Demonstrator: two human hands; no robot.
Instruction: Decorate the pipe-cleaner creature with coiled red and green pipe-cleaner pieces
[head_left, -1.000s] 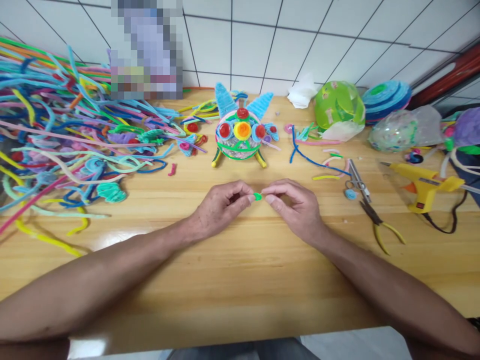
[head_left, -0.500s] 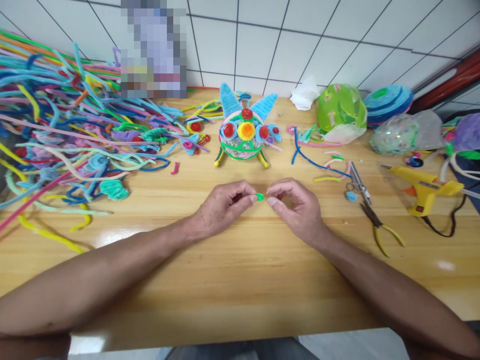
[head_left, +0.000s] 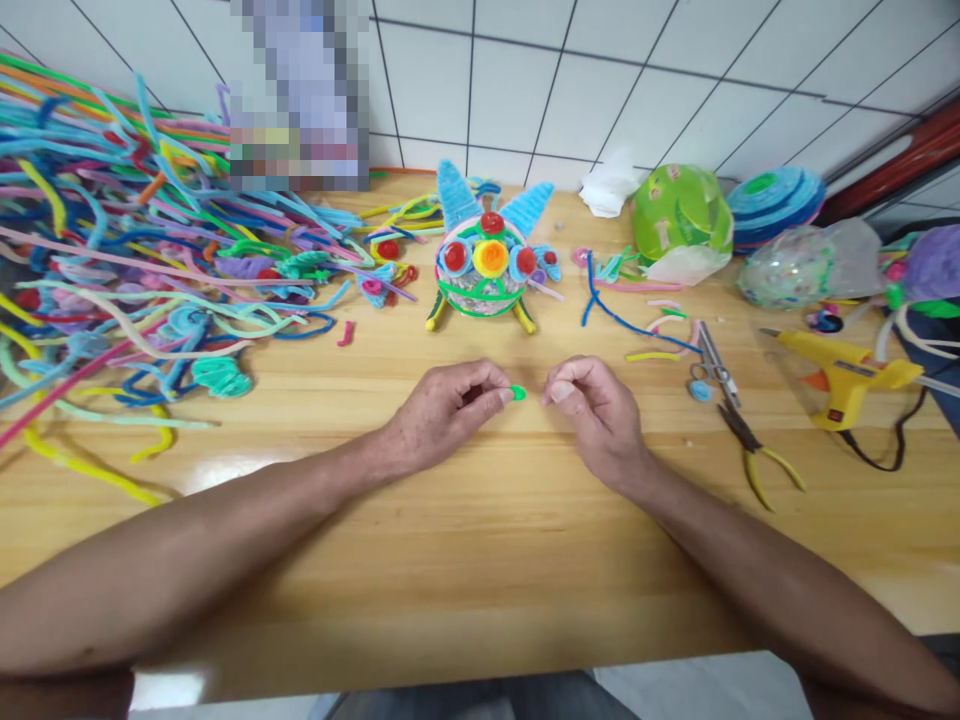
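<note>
My left hand (head_left: pixel 459 408) pinches a small green piece of pipe cleaner (head_left: pixel 518 393) between thumb and fingertips, its rounded end sticking out to the right. A short gap away, my right hand (head_left: pixel 596 415) is closed, thumb pressed to the fingers; whether something tiny is in that pinch I cannot make out. Behind both hands stands a round figure (head_left: pixel 484 275) with blue pointed ears, red and yellow coiled discs, a green band and yellow-tipped legs. Neither hand touches it.
A large heap of colourful pipe cleaners (head_left: pixel 150 270) covers the left side. To the right lie pliers (head_left: pixel 750 450), scissors (head_left: pixel 716 365), a blue coil (head_left: pixel 700 390) and a yellow glue gun (head_left: pixel 847 375). Farther back sit a green wrapped ball (head_left: pixel 681 215) and a clear plastic bundle (head_left: pixel 791 265).
My right hand has drawn slightly away to the right from the green piece, and its fingers have curled in more. My left hand keeps its pinch in nearly the same place.
</note>
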